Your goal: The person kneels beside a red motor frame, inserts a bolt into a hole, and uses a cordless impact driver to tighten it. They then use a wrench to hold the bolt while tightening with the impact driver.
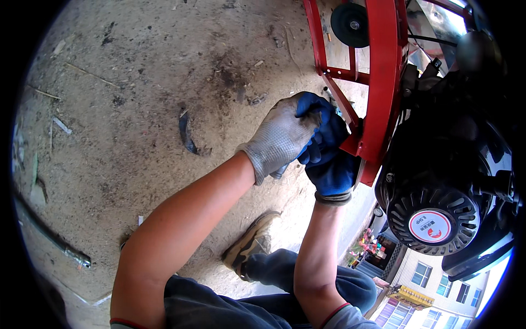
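Dusty, bare ground (137, 181), scattered with scraps and dark stains, spreads beneath me across the left and centre of the view. At my right stands a bulky black engine (433, 181), its slotted round cover carrying a white and red label. Just left of it, a red metal frame (381, 71) runs from the top edge down to the right of centre, with thinner crossbars branching off. My bare forearms (189, 222) reach up from the lower edge, above dark trousers (219, 307). Beyond my right knee, in the lower right corner, is a pale building (438, 263) with several windows. Both my hands are gloved and close together at the lower end of the frame. My left hand (290, 126), in grey and blue, has its fingers curled; my right hand (331, 159), in darker blue, is right beside a red bracket. Their fingers overlap in view, so I cannot tell whether either one grasps anything. Below them is my camouflage-patterned shoe (253, 247). A dark green wheel (353, 26) sits by the frame's upper part, and a curved dark strip (188, 134) lies on the ground left of my gloves.
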A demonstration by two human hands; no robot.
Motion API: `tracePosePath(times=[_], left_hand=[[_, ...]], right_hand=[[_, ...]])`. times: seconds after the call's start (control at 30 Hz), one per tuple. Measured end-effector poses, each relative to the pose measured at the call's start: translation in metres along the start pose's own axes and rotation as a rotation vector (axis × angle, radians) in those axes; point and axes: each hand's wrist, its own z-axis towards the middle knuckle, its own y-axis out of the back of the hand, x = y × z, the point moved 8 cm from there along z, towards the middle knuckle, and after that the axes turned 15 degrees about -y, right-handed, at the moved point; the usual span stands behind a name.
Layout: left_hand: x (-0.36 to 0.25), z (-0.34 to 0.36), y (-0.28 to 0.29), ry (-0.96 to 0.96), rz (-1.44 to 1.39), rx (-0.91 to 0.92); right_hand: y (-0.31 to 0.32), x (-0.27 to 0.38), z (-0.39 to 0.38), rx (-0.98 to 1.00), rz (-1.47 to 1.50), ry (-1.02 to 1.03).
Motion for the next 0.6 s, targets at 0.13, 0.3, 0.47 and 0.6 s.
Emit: tracePosePath(times=[0.13,0.3,0.47,0.6], left_hand=[[-0.009,0.000,-0.001,0.126,0.007,0.049],[0.007,0.001,0.013,0.143,0.188,-0.057],[0.021,-0.014,0.012,0.400,-0.301,-0.240],[0.016,-0.006,0.016,0.366,-0.259,-0.141]], right_hand=[[-0.026,0.007,0.006,0.152,-0.057,-0.024],[0.032,-0.011,-0.004,-0.050,0.331,-0.017],[0.037,-0.010,-0.003,0.052,0.336,0.004],[0.031,-0.005,0.003,0.253,0.276,-0.070]])
